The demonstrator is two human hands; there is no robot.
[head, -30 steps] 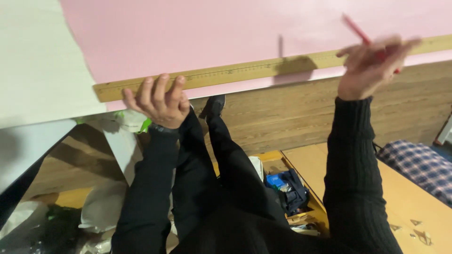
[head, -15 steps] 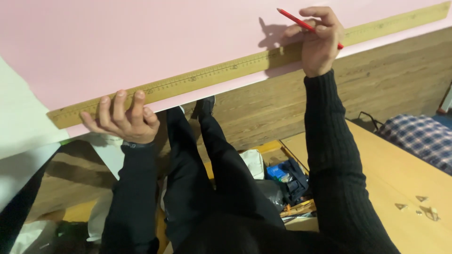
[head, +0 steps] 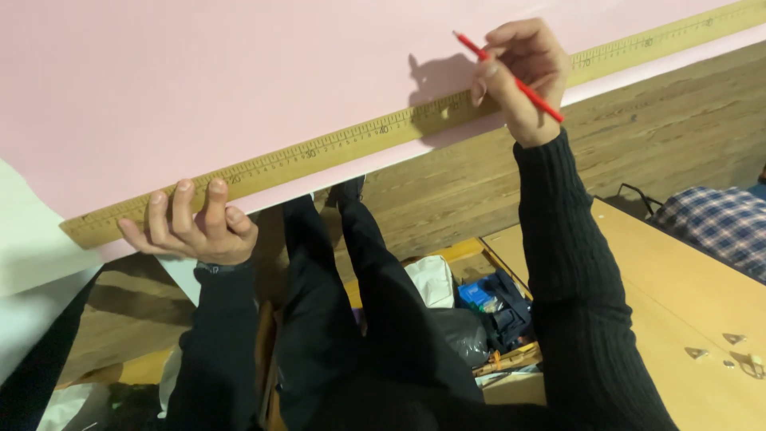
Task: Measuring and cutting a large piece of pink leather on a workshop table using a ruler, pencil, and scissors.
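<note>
A large pink sheet (head: 239,80) lies on a raised surface in front of me. A long wooden ruler (head: 383,132) runs along its near edge, slanting up to the right. My left hand (head: 195,223) presses the ruler's left end with its fingertips. Farther right, my right hand (head: 523,68) holds a red pencil (head: 511,76) and rests on the ruler, the pencil tip pointing up-left over the pink sheet. Both arms wear black sleeves.
A white sheet (head: 32,247) lies under the pink one at left. Below are my black-trousered legs (head: 351,303), a wood-plank floor (head: 662,120), a wooden box of tools and bags (head: 479,311), a light wooden board (head: 678,295) and checked cloth (head: 718,223).
My right hand with the pencil has slid leftward along the ruler. My left hand stays pressed on the ruler's left end; the view has shifted.
</note>
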